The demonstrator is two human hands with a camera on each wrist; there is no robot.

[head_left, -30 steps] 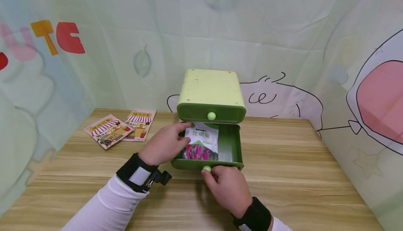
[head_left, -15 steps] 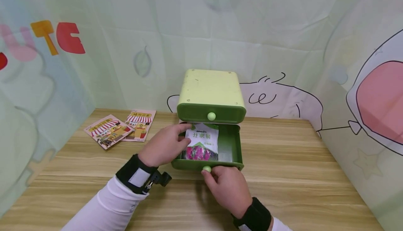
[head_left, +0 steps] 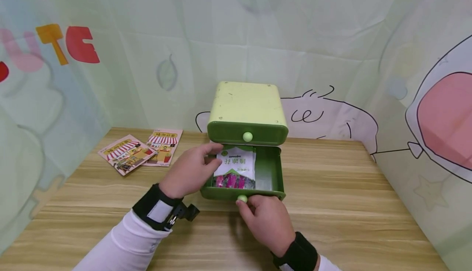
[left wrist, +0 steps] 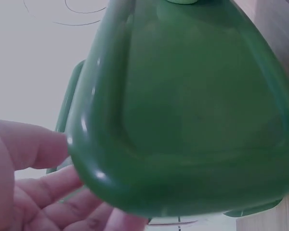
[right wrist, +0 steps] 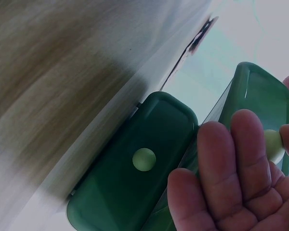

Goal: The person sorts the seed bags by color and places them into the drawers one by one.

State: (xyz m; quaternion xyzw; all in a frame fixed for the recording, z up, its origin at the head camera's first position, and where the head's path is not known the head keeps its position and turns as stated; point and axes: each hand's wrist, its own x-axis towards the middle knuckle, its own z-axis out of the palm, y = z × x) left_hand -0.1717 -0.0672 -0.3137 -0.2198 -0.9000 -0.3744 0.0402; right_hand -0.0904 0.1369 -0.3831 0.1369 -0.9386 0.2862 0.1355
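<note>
A drawer [head_left: 268,168] of a small green cabinet [head_left: 248,101] is pulled out, and a flower seed packet [head_left: 237,164] lies inside along its left side. My left hand [head_left: 189,170] reaches over the drawer's left edge, with its fingertips at the packet's left edge. In the left wrist view its fingers are loosely bent beside the drawer front [left wrist: 197,101]. My right hand [head_left: 268,219] pinches the pale round knob [head_left: 242,198] of that drawer. Thumb and knob meet at the right border of the right wrist view, the other fingers [right wrist: 216,168] extended.
Two pink illustrated packets [head_left: 127,154] overlap on the wooden table [head_left: 332,189] at the left. The top drawer [head_left: 228,133] sits closed above the open one. A lower drawer [right wrist: 115,187], also closed, shows in the right wrist view. A printed cloth backdrop [head_left: 313,25] stands behind.
The seed packet has shifted slightly within the drawer and now sits lower at its front. My left hand has drawn back a little toward the left. My right hand stays at the knob.
</note>
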